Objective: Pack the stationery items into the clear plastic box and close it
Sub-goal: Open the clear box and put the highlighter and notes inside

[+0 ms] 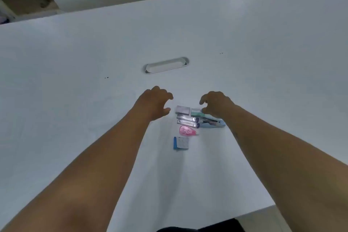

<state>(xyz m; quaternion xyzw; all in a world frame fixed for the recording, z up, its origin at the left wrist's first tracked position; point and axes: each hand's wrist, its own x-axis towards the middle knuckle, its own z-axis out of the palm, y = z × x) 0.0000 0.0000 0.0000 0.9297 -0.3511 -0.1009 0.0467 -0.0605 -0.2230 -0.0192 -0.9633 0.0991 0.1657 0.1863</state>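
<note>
Risk: the stationery items (pixel 190 120) lie tightly clustered on the counter (pixel 75 81); a careless pinch could scatter neighbours. No clear plastic box is discernible. Left hand (pixel 153 103) hovers beside the cluster, fingers spread, empty. Right hand (pixel 216 104) arches over the green-edged piece (pixel 196 112); contact cannot be confirmed.

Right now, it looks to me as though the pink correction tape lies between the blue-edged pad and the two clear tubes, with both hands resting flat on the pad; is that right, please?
Not quite. The pink correction tape does lie between the blue-edged pad and the clear tubes, but the hands are not on the pad. The head view shows the left hand and right hand at the far end of the cluster.
</note>
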